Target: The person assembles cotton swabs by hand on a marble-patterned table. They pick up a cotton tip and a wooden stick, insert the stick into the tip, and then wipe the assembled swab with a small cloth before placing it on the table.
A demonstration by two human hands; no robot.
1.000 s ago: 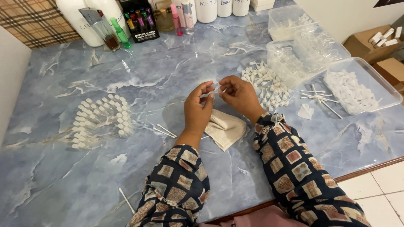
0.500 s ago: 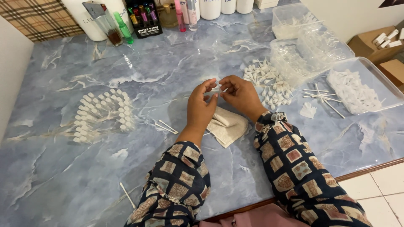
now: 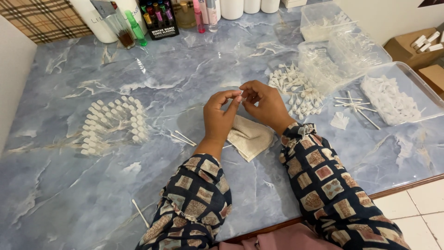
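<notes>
Little has changed since the earlier frames: both hands stay raised at the middle of the frame, fingertips pinched together on the same small clear vial (image 3: 240,98), only the view has drifted slightly. That vial sits between the left hand (image 3: 219,115), whose thumb and forefinger close on it from below, and the right hand (image 3: 264,104), whose fingertips grip its top end (what exactly they press there is too small to tell). Just beneath the hands lies a folded beige cloth (image 3: 249,137) on the blue marbled table (image 3: 69,194), with two thin white sticks (image 3: 181,138) to its left. Further left, a fan of capped vials (image 3: 113,122) lies in neat rows, which I judge to be the finished pieces. To the right of the hands a loose heap of small white nozzle parts (image 3: 296,88) waits, and beyond it clear plastic tubs (image 3: 347,51) hold more empty vials, while a shallow tray (image 3: 418,88) at the right edge holds more white pieces. By that look a fair batch is done, yet much more stock remains unassembled. Along the top edge stand coloured perfume bottles (image 3: 157,18) and white containers (image 3: 231,7).
</notes>
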